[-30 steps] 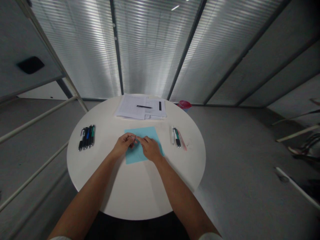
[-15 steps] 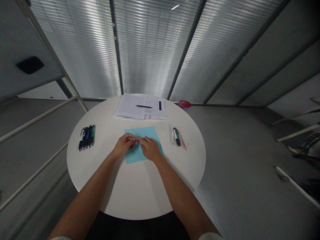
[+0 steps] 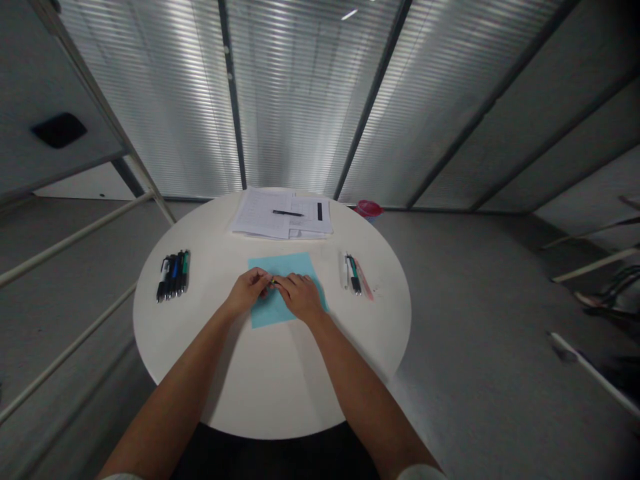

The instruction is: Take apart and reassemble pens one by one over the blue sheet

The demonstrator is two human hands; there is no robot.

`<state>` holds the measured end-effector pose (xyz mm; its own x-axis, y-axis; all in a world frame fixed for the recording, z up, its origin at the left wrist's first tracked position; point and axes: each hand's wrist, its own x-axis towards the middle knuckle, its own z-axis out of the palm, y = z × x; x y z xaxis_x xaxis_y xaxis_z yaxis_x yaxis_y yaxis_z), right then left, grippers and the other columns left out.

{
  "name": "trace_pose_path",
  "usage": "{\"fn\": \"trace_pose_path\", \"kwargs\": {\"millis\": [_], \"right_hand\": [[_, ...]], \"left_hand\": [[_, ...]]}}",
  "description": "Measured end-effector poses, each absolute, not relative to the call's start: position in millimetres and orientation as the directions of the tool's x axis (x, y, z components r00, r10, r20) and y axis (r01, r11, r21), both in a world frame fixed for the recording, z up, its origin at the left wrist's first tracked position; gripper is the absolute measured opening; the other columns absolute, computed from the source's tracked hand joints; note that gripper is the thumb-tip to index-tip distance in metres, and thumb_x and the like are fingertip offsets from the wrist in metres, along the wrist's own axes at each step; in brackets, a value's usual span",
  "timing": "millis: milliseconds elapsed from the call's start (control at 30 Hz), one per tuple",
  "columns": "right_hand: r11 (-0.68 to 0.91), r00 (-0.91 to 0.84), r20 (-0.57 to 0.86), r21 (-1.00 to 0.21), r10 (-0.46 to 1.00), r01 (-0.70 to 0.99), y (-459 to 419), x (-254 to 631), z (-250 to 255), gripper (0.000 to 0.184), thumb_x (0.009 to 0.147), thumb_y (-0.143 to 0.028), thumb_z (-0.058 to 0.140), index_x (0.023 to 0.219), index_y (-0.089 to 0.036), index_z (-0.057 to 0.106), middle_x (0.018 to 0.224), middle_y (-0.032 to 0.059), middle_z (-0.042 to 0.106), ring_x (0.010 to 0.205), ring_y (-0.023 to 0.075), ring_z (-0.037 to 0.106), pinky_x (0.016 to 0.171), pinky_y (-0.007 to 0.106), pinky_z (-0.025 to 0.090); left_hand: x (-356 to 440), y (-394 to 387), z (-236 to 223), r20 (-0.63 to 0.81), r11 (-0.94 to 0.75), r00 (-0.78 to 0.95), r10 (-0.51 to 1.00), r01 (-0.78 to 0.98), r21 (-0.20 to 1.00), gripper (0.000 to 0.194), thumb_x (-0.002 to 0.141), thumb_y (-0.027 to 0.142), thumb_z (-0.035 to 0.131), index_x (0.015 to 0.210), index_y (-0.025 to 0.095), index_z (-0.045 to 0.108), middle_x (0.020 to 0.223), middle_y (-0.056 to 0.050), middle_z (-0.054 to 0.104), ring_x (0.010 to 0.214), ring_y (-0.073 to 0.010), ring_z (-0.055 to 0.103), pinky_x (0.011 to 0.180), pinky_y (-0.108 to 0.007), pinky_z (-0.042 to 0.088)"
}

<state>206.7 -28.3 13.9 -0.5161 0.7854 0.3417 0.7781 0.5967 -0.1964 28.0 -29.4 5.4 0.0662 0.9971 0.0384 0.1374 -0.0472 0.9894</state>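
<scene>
Both hands meet over a light blue sheet (image 3: pixel 274 315) that lies on the white round table (image 3: pixel 280 380). The fingers of my left hand (image 3: pixel 247 292) are pinched together at its left half. From the other side, my right hand (image 3: pixel 300 295) closes thumb and fingertips toward them. Between the fingertips shows a small dark piece (image 3: pixel 273 283) with a yellowish-green spot. It is too small and too covered by the fingers to name.
Several pens (image 3: pixel 173 276) lie in a row at the table's left. On the right are more pens (image 3: pixel 355 275) beside a reddish strip (image 3: pixel 367 280). Papers (image 3: pixel 263 212) with a black pen (image 3: pixel 288 213) lie at the back. A red bin (image 3: pixel 369 208) stands behind the table.
Between the fingertips the small piece now shows a yellowish-green spot. The fingers have shifted only slightly; both hands keep their place over the blue sheet.
</scene>
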Motion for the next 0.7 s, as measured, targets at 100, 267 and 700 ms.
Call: {"fn": "trace_pose_path", "kwargs": {"millis": [100,267,700], "right_hand": [[0.599,-0.516,0.344,-0.207,0.784,0.773,-28.6,206.2,13.8,0.034,0.099,-0.038,0.033,0.120,-0.031,0.058,0.093,0.0050,0.064,0.089,0.0180,0.057,0.082,0.032,0.034],[0.571,-0.461,0.362,-0.305,0.810,0.762,-27.3,206.4,9.4,0.032,0.096,-0.040,0.039,0.118,-0.022,0.056,0.101,0.0070,0.065,0.094,0.0194,0.058,0.085,0.033,0.037],[0.594,-0.438,0.402,-0.508,0.804,0.624,-25.6,209.0,6.3,0.018,0.093,-0.025,0.045,0.106,-0.018,0.055,0.102,0.0072,0.055,0.095,0.0170,0.055,0.085,0.030,0.047]], "left_hand": [[27.5,-28.7,3.8,0.039,-0.049,0.075,0.996,0.140,0.989,0.032,0.080,0.048,0.059,0.078,0.016,0.058,0.065,-0.001,0.062,0.052,-0.0110,0.052,0.052,-0.024,0.042],[24.6,-27.6,0.4,0.034,-0.051,0.156,0.987,0.103,0.993,0.031,0.078,0.047,0.062,0.083,0.016,0.058,0.070,-0.001,0.063,0.054,-0.0109,0.053,0.054,-0.025,0.043],[26.4,-29.0,8.3,-0.011,0.011,0.090,0.996,-0.001,1.000,0.032,0.072,0.044,0.069,0.084,0.015,0.061,0.067,-0.001,0.060,0.052,-0.0104,0.051,0.051,-0.025,0.042]]}}
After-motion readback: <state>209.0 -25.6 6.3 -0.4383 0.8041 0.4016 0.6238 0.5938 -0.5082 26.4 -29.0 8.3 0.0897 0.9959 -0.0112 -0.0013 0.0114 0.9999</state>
